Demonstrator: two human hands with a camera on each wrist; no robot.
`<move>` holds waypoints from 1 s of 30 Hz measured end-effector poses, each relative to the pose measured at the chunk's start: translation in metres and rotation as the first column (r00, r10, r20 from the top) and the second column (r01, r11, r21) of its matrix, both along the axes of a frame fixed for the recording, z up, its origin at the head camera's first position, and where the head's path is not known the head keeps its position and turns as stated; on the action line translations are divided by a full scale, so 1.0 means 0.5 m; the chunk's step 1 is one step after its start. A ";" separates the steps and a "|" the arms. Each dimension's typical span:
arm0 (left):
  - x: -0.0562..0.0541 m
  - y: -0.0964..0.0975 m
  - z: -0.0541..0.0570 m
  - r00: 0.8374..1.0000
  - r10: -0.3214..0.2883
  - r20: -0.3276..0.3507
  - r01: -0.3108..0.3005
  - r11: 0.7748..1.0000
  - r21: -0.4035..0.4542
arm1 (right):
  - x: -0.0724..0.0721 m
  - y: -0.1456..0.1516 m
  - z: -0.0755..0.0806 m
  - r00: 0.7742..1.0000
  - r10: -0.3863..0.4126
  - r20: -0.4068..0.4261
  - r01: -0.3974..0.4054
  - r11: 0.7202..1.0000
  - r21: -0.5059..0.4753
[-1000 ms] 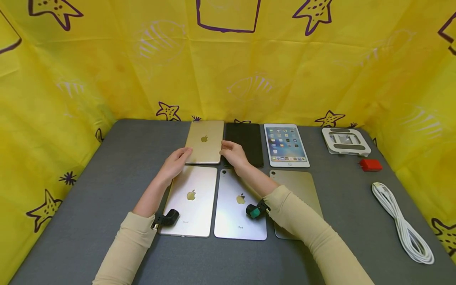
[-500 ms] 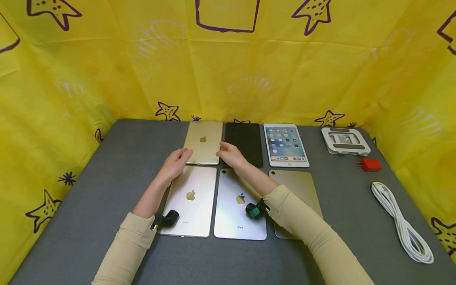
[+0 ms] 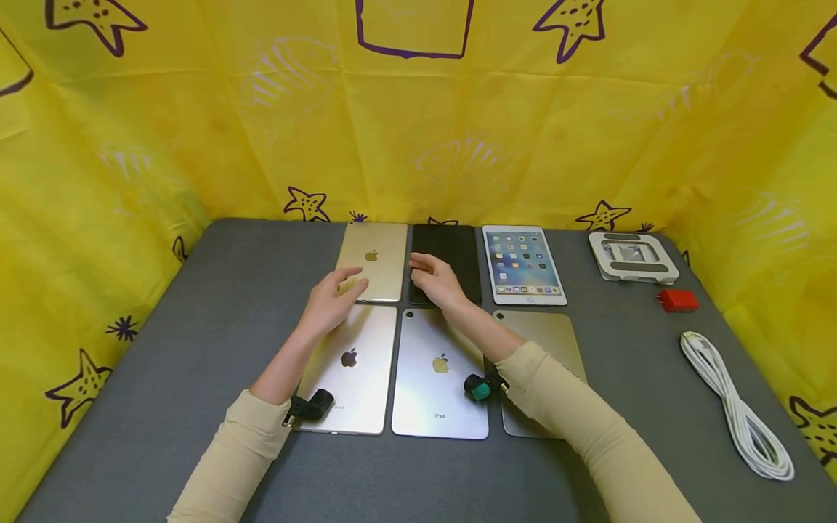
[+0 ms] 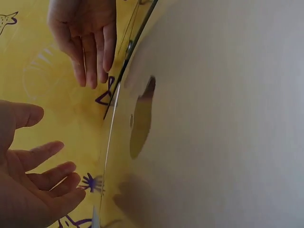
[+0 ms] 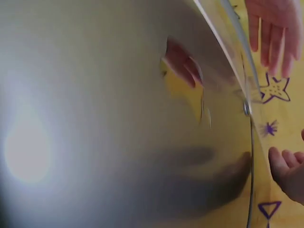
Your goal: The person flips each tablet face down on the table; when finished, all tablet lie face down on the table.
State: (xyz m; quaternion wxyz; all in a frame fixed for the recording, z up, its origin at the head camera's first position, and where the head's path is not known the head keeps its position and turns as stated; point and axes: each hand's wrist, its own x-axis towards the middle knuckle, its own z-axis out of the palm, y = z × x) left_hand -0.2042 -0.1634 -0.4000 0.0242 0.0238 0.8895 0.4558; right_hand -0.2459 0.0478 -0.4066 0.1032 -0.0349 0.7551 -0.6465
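Observation:
A gold tablet (image 3: pixel 371 247) lies back up at the left of the far row, its logo showing. Over its near left corner hovers my left hand (image 3: pixel 329 301), fingers loose and holding nothing. My right hand (image 3: pixel 439 282) is lifted over the left side of a black tablet (image 3: pixel 461 254), apart from the gold one. In the left wrist view, the left hand (image 4: pixel 38 178) has parted fingers and the right hand (image 4: pixel 88 40) hangs above. Below the hands in the head view are a silver tablet (image 3: pixel 366 392) and a lilac-silver tablet (image 3: pixel 425 399), both back up.
A white tablet (image 3: pixel 526 265) with a lit screen ends the far row. Another gold tablet (image 3: pixel 556 341) lies partly under the right sleeve. To the right are a grey-and-white stand (image 3: pixel 633 258), a red plug adapter (image 3: pixel 678 300) and a coiled white cable (image 3: pixel 739 414). Yellow cloth (image 3: pixel 418 145) encloses the table.
The gold tablet has shifted slightly left. Both hands have since come off its edges; the right hand has moved right, over the black tablet, and the left hand's fingers have spread.

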 end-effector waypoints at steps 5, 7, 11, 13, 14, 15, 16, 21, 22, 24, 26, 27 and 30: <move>0.006 0.045 0.004 1.000 -0.003 -0.011 0.005 0.981 0.196 | 0.001 0.043 0.005 0.997 -0.050 -0.056 0.052 0.998 0.042; 0.005 0.063 0.003 1.000 -0.013 0.024 0.006 0.963 0.271 | 0.001 0.063 0.005 0.996 -0.066 -0.061 0.070 0.996 0.054; 0.007 0.097 0.003 0.991 -0.063 0.115 0.019 0.938 0.347 | 0.009 0.104 0.006 0.995 -0.091 -0.039 0.093 0.993 0.067; 0.009 0.110 0.001 0.982 -0.093 0.165 0.029 0.936 0.352 | 0.016 0.122 0.006 0.995 -0.096 -0.014 0.097 0.992 0.083; 0.009 0.115 0.000 0.977 -0.104 0.184 0.034 0.936 0.350 | 0.020 0.131 0.006 0.995 -0.099 -0.004 0.099 0.990 0.095; 0.009 0.120 -0.002 0.973 -0.117 0.200 0.041 0.937 0.347 | 0.024 0.138 0.005 0.995 -0.103 0.007 0.102 0.989 0.106; 0.009 0.124 -0.004 0.970 -0.127 0.209 0.048 0.937 0.347 | 0.027 0.145 0.004 0.994 -0.109 0.017 0.106 0.987 0.118; 0.008 0.138 -0.013 0.962 -0.142 0.232 0.052 0.933 0.356 | 0.037 0.170 -0.003 0.991 -0.118 0.065 0.106 0.981 0.160; 0.008 0.140 -0.015 0.961 -0.145 0.235 0.052 0.930 0.364 | 0.039 0.173 -0.004 0.990 -0.116 0.077 0.102 0.981 0.163; 0.007 0.145 -0.017 0.958 -0.160 0.240 0.059 0.923 0.380 | 0.041 0.179 -0.006 0.990 -0.107 0.096 0.091 0.982 0.166; 0.007 0.149 -0.018 0.955 -0.167 0.246 0.059 0.917 0.394 | 0.044 0.183 -0.006 0.989 -0.099 0.109 0.080 0.983 0.167; 0.006 0.151 -0.019 0.954 -0.171 0.248 0.060 0.915 0.399 | 0.045 0.185 -0.007 0.990 -0.090 0.109 0.071 0.983 0.169; 0.005 0.153 -0.018 0.948 -0.173 0.267 0.047 0.907 0.419 | 0.047 0.186 -0.011 0.992 -0.070 0.105 0.051 0.983 0.174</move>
